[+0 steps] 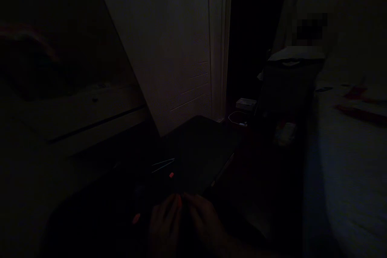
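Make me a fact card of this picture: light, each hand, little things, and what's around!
Light: very dark
Left hand: at an orange piece; grip unclear
Right hand: close to that piece; touching unclear
Little things: V-shaped thing, maybe tweezers, and a small orange bit on a dark surface; another orange bit left of the hands
Around: tall pale panel; pale box farther back

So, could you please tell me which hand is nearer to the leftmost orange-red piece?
The left. The left hand is just right of the leftmost orange-red piece, with a gap between; the right hand is farther right, beyond the left.
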{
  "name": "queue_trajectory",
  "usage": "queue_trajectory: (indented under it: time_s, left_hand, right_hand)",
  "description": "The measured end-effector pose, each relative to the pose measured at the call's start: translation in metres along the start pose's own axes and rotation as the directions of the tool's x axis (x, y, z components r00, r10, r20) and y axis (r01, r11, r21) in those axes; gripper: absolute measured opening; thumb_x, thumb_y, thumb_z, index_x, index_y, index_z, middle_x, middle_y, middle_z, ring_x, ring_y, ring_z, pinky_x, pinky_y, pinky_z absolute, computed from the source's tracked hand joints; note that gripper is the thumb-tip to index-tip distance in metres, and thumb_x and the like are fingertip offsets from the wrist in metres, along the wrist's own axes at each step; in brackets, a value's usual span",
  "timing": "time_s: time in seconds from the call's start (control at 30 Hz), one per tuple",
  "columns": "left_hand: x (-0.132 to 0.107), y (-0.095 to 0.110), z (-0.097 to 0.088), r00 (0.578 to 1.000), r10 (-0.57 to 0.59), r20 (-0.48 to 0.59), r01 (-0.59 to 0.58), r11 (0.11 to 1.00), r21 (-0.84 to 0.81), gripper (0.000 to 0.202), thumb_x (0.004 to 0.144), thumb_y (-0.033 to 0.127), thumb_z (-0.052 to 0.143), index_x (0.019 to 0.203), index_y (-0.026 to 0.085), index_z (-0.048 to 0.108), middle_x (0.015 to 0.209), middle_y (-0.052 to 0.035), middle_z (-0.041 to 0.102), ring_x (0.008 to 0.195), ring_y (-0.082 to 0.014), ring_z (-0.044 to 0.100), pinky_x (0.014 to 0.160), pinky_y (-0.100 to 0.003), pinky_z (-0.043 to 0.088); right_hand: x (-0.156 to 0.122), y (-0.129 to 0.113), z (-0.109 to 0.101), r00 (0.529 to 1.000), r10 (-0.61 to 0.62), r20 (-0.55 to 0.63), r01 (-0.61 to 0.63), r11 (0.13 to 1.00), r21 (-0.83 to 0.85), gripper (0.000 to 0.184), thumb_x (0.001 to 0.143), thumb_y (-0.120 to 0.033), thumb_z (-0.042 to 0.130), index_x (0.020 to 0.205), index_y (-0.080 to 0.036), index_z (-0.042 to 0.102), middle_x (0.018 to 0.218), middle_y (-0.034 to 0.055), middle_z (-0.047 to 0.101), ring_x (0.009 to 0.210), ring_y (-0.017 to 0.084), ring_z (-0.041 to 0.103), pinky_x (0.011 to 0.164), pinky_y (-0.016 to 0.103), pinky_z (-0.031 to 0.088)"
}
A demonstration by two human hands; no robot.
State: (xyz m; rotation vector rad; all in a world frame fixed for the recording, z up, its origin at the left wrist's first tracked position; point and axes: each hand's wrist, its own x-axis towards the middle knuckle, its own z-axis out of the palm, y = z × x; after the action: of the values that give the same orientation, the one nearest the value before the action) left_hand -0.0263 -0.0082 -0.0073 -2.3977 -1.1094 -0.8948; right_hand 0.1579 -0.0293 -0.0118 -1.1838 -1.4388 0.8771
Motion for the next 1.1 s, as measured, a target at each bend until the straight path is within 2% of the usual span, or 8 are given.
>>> queue_trajectory:
  time_s: [0.1,0.27,0.4,0.53,0.7,0.9,1.03,1.1]
  left_hand:
    - [-0.005,-0.004,0.007,0.998,0.038,-0.046,-0.037,0.999,0.015,0.045,0.102,0.013,0.041,0.127,0.024,0.077,0.120,-0.0052,0.083,0.101,-0.0219,0.076,0.090,-0.034,0.058]
    - [-0.007,-0.008,0.010,0.997,0.075,-0.026,-0.075,0.997,0.026,0.047,0.102,0.011,0.041,0.129,0.025,0.077,0.118,-0.0059,0.084,0.100,-0.0226,0.077,0.090,-0.035,0.060]
    - [-0.010,-0.008,0.014,0.998,0.050,-0.038,-0.050,0.999,-0.001,0.044,0.105,0.015,0.041,0.127,0.025,0.077,0.118,-0.0063,0.083,0.100,-0.0221,0.077,0.087,-0.033,0.062]
    - [-0.012,-0.006,0.020,0.995,0.011,-0.098,-0.015,0.999,-0.046,0.045,0.108,0.017,0.036,0.129,0.025,0.076,0.118,-0.0059,0.083,0.104,-0.0205,0.076,0.089,-0.032,0.061]
    - [-0.011,-0.003,0.022,0.995,0.012,-0.098,-0.016,0.999,-0.032,0.045,0.104,0.013,0.040,0.130,0.024,0.076,0.118,-0.0071,0.083,0.102,-0.0231,0.076,0.087,-0.035,0.062]
    - [-0.009,-0.002,0.017,0.996,0.021,-0.083,-0.024,0.999,-0.037,0.046,0.102,0.013,0.042,0.133,0.025,0.074,0.118,-0.0060,0.083,0.101,-0.0228,0.076,0.085,-0.033,0.063]
    - [-0.007,-0.001,0.012,0.999,-0.002,-0.048,0.005,0.999,0.045,0.048,0.103,0.011,0.038,0.134,0.023,0.073,0.120,-0.0058,0.082,0.097,-0.0211,0.076,0.084,-0.032,0.062]
    - [-0.005,0.000,0.011,0.998,0.020,-0.051,-0.016,0.997,0.074,0.049,0.102,0.009,0.039,0.132,0.023,0.074,0.119,-0.0056,0.083,0.097,-0.0213,0.076,0.087,-0.033,0.061]
  right_hand:
    - [0.003,-0.007,-0.002,1.000,-0.016,0.017,0.015,0.999,0.040,0.038,0.106,-0.026,0.051,0.136,-0.029,0.074,0.131,0.0103,0.076,0.120,0.026,0.073,0.109,0.040,0.056]
    - [0.001,0.000,0.001,1.000,-0.014,0.007,0.014,0.999,0.030,0.036,0.106,-0.029,0.052,0.133,-0.026,0.076,0.129,0.0130,0.077,0.120,0.029,0.073,0.108,0.042,0.057]
    - [-0.001,0.003,0.003,0.999,-0.028,0.027,0.027,0.999,0.044,0.038,0.106,-0.027,0.051,0.136,-0.025,0.075,0.127,0.0131,0.078,0.118,0.028,0.074,0.107,0.043,0.056]
    - [-0.002,-0.002,-0.002,0.998,-0.046,0.054,0.044,0.998,0.043,0.040,0.105,-0.024,0.050,0.138,-0.024,0.073,0.132,0.0127,0.076,0.121,0.027,0.073,0.110,0.042,0.055]
    - [-0.008,0.003,-0.002,0.998,-0.054,0.038,0.054,0.998,0.012,0.040,0.104,-0.026,0.052,0.138,-0.028,0.074,0.133,0.0113,0.076,0.122,0.028,0.072,0.110,0.042,0.056]
    - [-0.016,0.012,0.001,1.000,-0.023,0.005,0.023,1.000,-0.008,0.039,0.106,-0.036,0.053,0.138,-0.029,0.074,0.136,0.0117,0.074,0.125,0.030,0.070,0.112,0.045,0.054]
    - [-0.020,0.012,-0.001,0.999,-0.019,-0.042,0.019,1.000,-0.006,0.037,0.105,-0.044,0.056,0.132,-0.031,0.078,0.127,0.0112,0.077,0.120,0.030,0.072,0.110,0.046,0.056]
    - [-0.020,0.013,-0.001,0.997,-0.034,-0.064,0.035,0.999,0.006,0.036,0.104,-0.047,0.059,0.129,-0.031,0.079,0.127,0.0119,0.077,0.119,0.031,0.072,0.108,0.046,0.057]
